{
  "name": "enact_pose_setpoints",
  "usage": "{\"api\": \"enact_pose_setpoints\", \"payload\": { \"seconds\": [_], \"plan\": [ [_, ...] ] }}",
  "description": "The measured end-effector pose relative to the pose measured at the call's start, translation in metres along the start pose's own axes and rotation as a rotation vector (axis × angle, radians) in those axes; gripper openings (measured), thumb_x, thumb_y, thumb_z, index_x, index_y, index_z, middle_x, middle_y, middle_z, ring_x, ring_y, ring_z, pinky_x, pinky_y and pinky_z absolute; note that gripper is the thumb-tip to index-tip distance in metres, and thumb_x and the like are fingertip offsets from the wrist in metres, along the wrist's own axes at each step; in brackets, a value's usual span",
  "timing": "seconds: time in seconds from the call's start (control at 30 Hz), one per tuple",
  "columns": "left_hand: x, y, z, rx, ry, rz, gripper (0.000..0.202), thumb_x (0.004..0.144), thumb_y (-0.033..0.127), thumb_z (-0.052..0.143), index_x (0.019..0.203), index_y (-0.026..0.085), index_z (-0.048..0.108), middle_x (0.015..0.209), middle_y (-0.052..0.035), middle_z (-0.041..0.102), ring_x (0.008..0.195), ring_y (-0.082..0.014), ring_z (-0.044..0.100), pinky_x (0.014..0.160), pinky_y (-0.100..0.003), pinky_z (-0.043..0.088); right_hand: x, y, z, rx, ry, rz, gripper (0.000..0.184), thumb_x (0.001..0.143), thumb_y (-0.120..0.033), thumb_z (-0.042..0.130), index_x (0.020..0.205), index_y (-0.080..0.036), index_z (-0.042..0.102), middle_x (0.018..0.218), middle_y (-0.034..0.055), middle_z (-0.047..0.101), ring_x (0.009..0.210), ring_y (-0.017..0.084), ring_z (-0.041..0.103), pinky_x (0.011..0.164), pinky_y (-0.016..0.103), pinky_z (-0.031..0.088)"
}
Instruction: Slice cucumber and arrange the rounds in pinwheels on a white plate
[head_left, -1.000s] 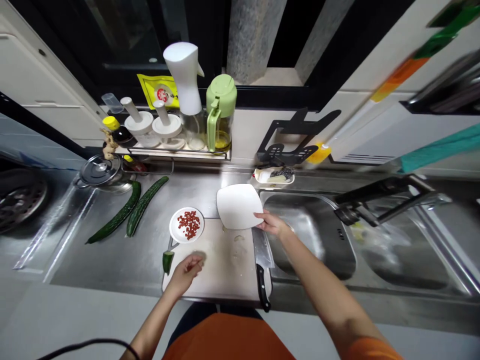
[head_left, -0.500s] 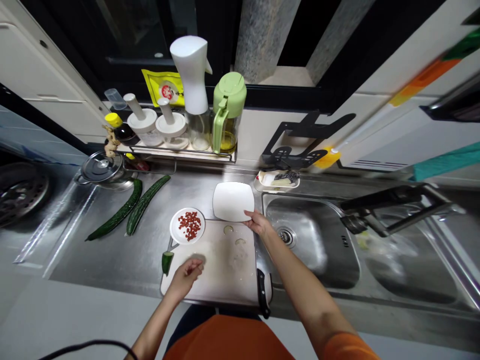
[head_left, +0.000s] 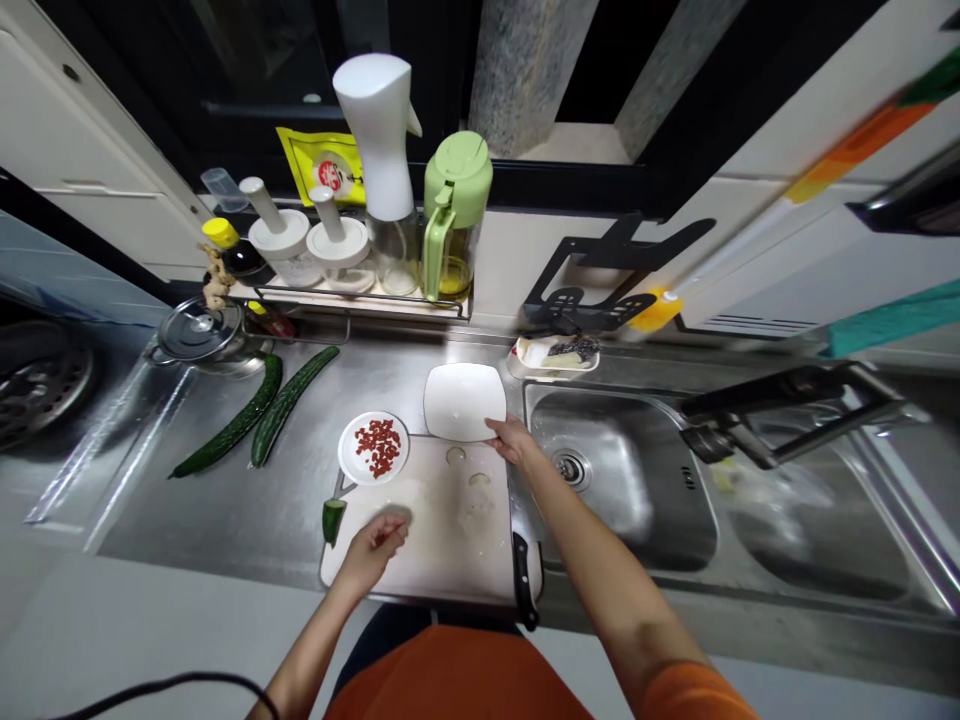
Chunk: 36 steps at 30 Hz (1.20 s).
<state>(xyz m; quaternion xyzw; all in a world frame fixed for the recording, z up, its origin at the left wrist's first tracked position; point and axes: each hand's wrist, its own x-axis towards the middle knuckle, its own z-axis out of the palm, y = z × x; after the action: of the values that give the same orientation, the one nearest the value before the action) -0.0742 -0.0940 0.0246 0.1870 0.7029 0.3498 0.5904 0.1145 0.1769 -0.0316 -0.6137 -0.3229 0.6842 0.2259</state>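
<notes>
My right hand (head_left: pixel 510 438) grips the near right corner of a square white plate (head_left: pixel 461 398) that lies flat on the steel counter, just behind the white cutting board (head_left: pixel 435 560). My left hand (head_left: pixel 371 548) rests on the board's near left part with its fingers curled; whether anything is in them is hidden. A cucumber end piece (head_left: pixel 332 520) lies at the board's left edge. A few pale slices (head_left: pixel 456 456) lie on the board. A small round plate of red berries (head_left: pixel 373 447) stands at the board's far left corner.
A knife (head_left: pixel 523 578) lies along the board's right edge, beside the steel sink (head_left: pixel 622 480). Two whole cucumbers (head_left: pixel 259 412) lie on the counter to the left, near a pot lid (head_left: pixel 199 332). A rack of bottles and jars (head_left: pixel 360 240) stands behind.
The square white plate, held tilted up over the board's far edge a second ago, has come down flat onto the counter behind the board. The left hand has stayed put.
</notes>
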Motion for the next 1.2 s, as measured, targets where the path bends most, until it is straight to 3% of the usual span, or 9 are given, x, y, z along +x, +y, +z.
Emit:
{"api": "enact_pose_setpoints", "payload": {
  "seconds": [0.13,0.27,0.53,0.63,0.7,0.8,0.9,1.07,1.2],
  "plan": [
    [-0.002,0.001,0.0,-0.004,0.006,-0.001,0.055,0.059,0.057,0.069,0.094,0.016,0.063,0.085,-0.0067,0.067,0.074,-0.0153,0.059,0.065,-0.026,0.041,0.002,-0.001,-0.003,-0.286,0.116,-0.049,0.024,0.07,-0.019,0.07,0.092,-0.014,0.061,0.077,0.0053,0.07,0.066,0.016,0.065,0.055,0.025,0.054],
    [-0.004,0.0,0.0,-0.003,0.036,0.021,0.056,0.056,0.058,0.071,0.091,0.015,0.064,0.08,-0.0057,0.066,0.072,-0.0154,0.057,0.066,-0.026,0.041,0.002,-0.007,-0.011,-0.614,0.208,-0.102,0.024,0.063,-0.03,0.076,0.078,-0.014,0.064,0.078,0.0095,0.07,0.083,0.023,0.065,0.064,0.026,0.05],
    [-0.005,-0.015,-0.007,0.017,0.087,0.076,0.053,0.06,0.058,0.069,0.091,0.015,0.066,0.078,-0.0048,0.066,0.071,-0.015,0.057,0.066,-0.026,0.043,-0.006,-0.017,-0.012,-1.016,0.242,-0.19,0.034,0.067,-0.046,0.072,0.08,-0.015,0.065,0.089,0.0127,0.07,0.091,0.025,0.063,0.073,0.029,0.044],
    [-0.008,-0.019,-0.02,0.097,0.194,0.121,0.049,0.065,0.058,0.065,0.091,0.016,0.065,0.076,-0.0042,0.065,0.069,-0.0156,0.057,0.066,-0.026,0.043,-0.018,-0.021,-0.014,-1.07,0.262,-0.215,0.036,0.072,-0.048,0.068,0.087,-0.015,0.063,0.088,0.0124,0.069,0.086,0.024,0.063,0.068,0.027,0.042],
    [-0.011,-0.02,-0.035,0.23,0.363,0.173,0.043,0.069,0.055,0.061,0.09,0.018,0.063,0.076,-0.0038,0.063,0.069,-0.0165,0.057,0.068,-0.027,0.044,-0.035,-0.017,-0.02,-1.094,0.292,-0.244,0.039,0.077,-0.052,0.062,0.094,-0.016,0.061,0.089,0.012,0.068,0.083,0.023,0.063,0.065,0.027,0.04],
    [-0.011,-0.024,-0.057,0.51,0.666,0.259,0.041,0.072,0.052,0.059,0.094,0.018,0.058,0.083,-0.0055,0.06,0.075,-0.0197,0.056,0.075,-0.033,0.045,-0.073,0.007,-0.036,-1.211,0.359,-0.372,0.039,0.086,-0.052,0.051,0.1,-0.016,0.056,0.082,0.0101,0.067,0.076,0.022,0.063,0.062,0.027,0.037],
    [-0.005,-0.032,-0.069,0.674,0.811,0.305,0.049,0.07,0.05,0.062,0.102,0.015,0.053,0.095,-0.0101,0.056,0.095,-0.0263,0.054,0.088,-0.041,0.043,-0.119,0.051,-0.055,-1.294,0.326,-0.366,0.041,0.089,-0.053,0.045,0.105,-0.016,0.051,0.078,0.0091,0.065,0.068,0.022,0.063,0.058,0.027,0.036],
    [0.012,-0.046,-0.07,0.662,0.845,0.307,0.055,0.069,0.049,0.065,0.108,0.014,0.048,0.103,-0.012,0.052,0.106,-0.0294,0.051,0.095,-0.046,0.041,-0.167,0.117,-0.068,-1.313,0.267,-0.362,0.039,0.089,-0.05,0.046,0.11,-0.017,0.045,0.097,0.0138,0.063,0.075,0.025,0.065,0.061,0.03,0.042],
    [0.016,-0.048,-0.07,0.617,0.815,0.323,0.045,0.074,0.047,0.061,0.105,0.016,0.048,0.101,-0.0115,0.054,0.103,-0.0284,0.053,0.094,-0.047,0.041,-0.173,0.128,-0.061,-1.277,0.277,-0.354,0.038,0.09,-0.042,0.046,0.117,-0.015,0.043,0.105,0.016,0.061,0.085,0.026,0.065,0.067,0.032,0.044]
  ]
}}
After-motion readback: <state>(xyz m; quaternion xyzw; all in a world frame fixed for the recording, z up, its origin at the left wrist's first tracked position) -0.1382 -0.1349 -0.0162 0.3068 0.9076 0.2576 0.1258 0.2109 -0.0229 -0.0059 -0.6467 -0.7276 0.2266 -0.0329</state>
